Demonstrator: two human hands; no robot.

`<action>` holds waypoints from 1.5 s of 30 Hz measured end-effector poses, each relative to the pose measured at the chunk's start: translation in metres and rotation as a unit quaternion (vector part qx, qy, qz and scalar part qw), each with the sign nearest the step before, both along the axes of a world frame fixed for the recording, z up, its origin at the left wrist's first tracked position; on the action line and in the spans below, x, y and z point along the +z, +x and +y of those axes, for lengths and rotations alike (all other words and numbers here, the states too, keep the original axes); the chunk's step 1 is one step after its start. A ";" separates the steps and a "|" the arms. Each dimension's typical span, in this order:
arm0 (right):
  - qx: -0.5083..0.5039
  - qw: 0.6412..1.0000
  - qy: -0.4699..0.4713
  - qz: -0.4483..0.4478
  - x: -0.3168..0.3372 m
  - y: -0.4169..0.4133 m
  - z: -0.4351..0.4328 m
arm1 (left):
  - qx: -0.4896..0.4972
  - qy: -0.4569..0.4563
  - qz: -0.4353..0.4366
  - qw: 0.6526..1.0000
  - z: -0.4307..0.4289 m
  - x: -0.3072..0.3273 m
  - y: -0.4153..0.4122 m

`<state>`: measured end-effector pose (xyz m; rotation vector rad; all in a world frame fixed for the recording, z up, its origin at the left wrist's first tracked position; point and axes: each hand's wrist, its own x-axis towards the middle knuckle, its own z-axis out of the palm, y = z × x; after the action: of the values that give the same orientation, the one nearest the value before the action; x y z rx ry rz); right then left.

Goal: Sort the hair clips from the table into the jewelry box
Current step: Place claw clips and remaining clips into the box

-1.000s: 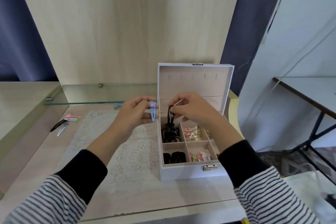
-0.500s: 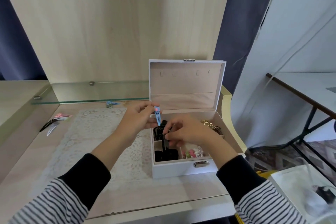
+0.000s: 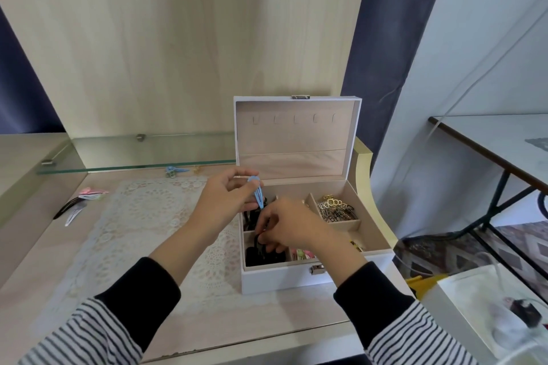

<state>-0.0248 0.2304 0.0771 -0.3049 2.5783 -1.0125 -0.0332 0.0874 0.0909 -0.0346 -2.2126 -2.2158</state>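
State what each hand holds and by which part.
Left hand pinches the blue clip near its rounded top. Right hand grips a black clip; grip point hidden.

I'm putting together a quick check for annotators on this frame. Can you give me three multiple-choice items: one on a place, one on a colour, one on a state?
1. Where in the jewelry box do the gold clips lie?
A. back right compartment
B. front left compartment
C. front middle compartment

2. What colour is the clip that the left hand holds?
A. pink
B. gold
C. blue

3. How is the box's lid?
A. shut
B. open, standing upright
C. taken off

Answers:
1 A: they sit in the far right section.
2 C: a light blue snap clip is pinched in the fingers.
3 B: its inner lining faces the camera.
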 end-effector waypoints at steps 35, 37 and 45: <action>-0.109 0.929 0.083 0.343 -0.028 -0.030 0.125 | -0.213 -0.319 0.020 0.923 0.104 -0.011 -0.009; -0.127 0.932 0.041 0.336 -0.029 -0.030 0.127 | -0.229 -0.352 0.020 0.908 0.113 -0.011 -0.009; -0.139 0.954 -0.067 0.256 -0.019 -0.028 0.144 | -0.252 -0.505 0.065 0.823 0.123 -0.010 -0.011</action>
<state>-0.0533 0.3745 0.0580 -0.2698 3.0871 -1.3614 -0.0447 0.2105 0.0805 -0.8112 -3.2190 -0.7758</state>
